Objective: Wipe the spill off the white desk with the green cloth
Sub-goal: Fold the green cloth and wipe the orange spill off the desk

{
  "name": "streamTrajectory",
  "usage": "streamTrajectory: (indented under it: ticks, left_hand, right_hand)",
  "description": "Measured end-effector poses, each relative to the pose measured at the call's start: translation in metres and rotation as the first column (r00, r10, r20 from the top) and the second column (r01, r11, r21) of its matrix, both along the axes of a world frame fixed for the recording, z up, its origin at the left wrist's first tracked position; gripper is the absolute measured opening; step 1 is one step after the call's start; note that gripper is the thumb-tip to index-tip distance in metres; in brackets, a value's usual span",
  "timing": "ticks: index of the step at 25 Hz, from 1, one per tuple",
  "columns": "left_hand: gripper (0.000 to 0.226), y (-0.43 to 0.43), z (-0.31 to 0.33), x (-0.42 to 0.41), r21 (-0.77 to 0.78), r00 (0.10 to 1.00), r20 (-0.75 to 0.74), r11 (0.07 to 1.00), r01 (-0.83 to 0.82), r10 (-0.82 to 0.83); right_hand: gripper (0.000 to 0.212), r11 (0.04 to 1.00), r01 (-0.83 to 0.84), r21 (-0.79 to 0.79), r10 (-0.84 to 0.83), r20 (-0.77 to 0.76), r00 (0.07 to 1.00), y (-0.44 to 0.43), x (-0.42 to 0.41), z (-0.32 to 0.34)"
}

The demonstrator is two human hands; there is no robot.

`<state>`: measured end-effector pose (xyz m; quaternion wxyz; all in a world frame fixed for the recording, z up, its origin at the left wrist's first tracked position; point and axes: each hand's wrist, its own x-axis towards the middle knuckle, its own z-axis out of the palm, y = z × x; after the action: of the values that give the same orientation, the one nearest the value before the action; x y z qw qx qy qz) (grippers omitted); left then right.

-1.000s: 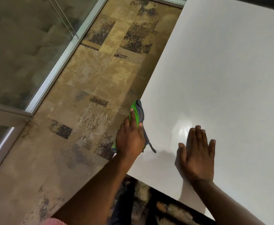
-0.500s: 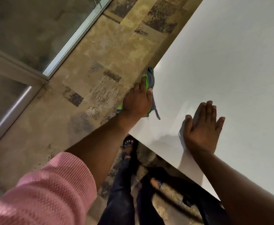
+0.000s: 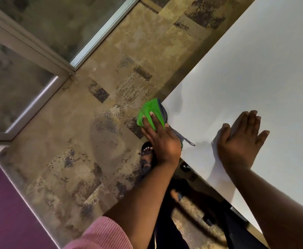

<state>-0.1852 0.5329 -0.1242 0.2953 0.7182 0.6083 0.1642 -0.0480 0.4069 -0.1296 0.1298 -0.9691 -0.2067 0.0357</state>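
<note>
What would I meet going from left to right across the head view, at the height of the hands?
Glass partition → patterned carpet → left hand pressing the green cloth at the desk's edge → right hand flat on the white desk, which runs to the right border.

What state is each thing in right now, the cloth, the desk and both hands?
green cloth: bunched at the desk's left edge, partly past it, under the left hand.
white desk: faint grey smear beside the cloth.
left hand: fingers straight, pressing on the cloth.
right hand: flat on the desk, fingers spread, holding nothing.
</note>
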Motion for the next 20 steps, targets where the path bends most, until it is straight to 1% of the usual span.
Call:
streamTrajectory:
  ticks: [2, 4, 6, 8, 10, 12, 14, 16, 18, 20]
  left_hand:
    - [0.059, -0.031, 0.001, 0.006, -0.034, 0.990, 0.128, 0.997, -0.064, 0.068]
    - [0.064, -0.066, 0.006, 0.013, -0.133, 0.971, 0.191, 0.984, -0.120, 0.145]
    - [0.068, -0.102, 0.008, 0.015, -0.182, 0.963, 0.209, 0.975, -0.131, 0.168]
    - [0.071, -0.128, 0.008, 0.012, -0.213, 0.972, 0.189, 0.972, -0.101, 0.142]
    - [0.073, -0.134, 0.006, 0.008, -0.252, 0.975, 0.193, 0.966, -0.056, 0.107]
    - [0.074, -0.120, 0.005, 0.007, -0.275, 0.967, 0.231, 0.961, -0.037, 0.104]
    - [0.073, -0.092, 0.004, 0.006, -0.243, 0.957, 0.265, 0.968, -0.055, 0.121]
    - [0.071, -0.056, 0.001, 0.007, -0.191, 0.958, 0.255, 0.978, -0.080, 0.128]
    - [0.067, -0.022, 0.000, 0.007, -0.129, 0.975, 0.192, 0.988, -0.090, 0.114]
    - [0.060, 0.005, 0.001, 0.005, -0.044, 0.996, 0.077, 0.998, -0.047, 0.050]
  right_hand:
    - [0.068, 1.000, 0.000, 0.003, 0.000, -0.001, 1.000, 0.000, 0.000, 0.000]
    - [0.068, 1.000, 0.002, 0.004, -0.002, -0.006, 1.000, 0.000, 0.001, 0.000]
    - [0.070, 1.000, 0.000, -0.003, 0.000, -0.002, 1.000, 0.000, 0.001, -0.001]
    - [0.070, 1.000, -0.004, -0.001, 0.004, -0.006, 1.000, 0.000, 0.002, -0.001]
    - [0.071, 1.000, -0.007, 0.008, 0.007, -0.014, 1.000, -0.001, 0.002, -0.001]
    - [0.071, 1.000, -0.003, 0.012, 0.004, -0.018, 1.000, -0.002, 0.002, -0.001]
    - [0.071, 1.000, -0.004, 0.011, 0.004, -0.019, 1.000, -0.002, 0.001, -0.001]
    - [0.071, 1.000, -0.004, 0.004, 0.004, -0.017, 1.000, -0.001, 0.000, -0.001]
    - [0.071, 1.000, -0.001, -0.001, 0.001, -0.019, 1.000, 0.000, 0.000, -0.001]
    - [0.071, 1.000, 0.004, 0.001, -0.004, -0.009, 1.000, -0.001, -0.002, 0.000]
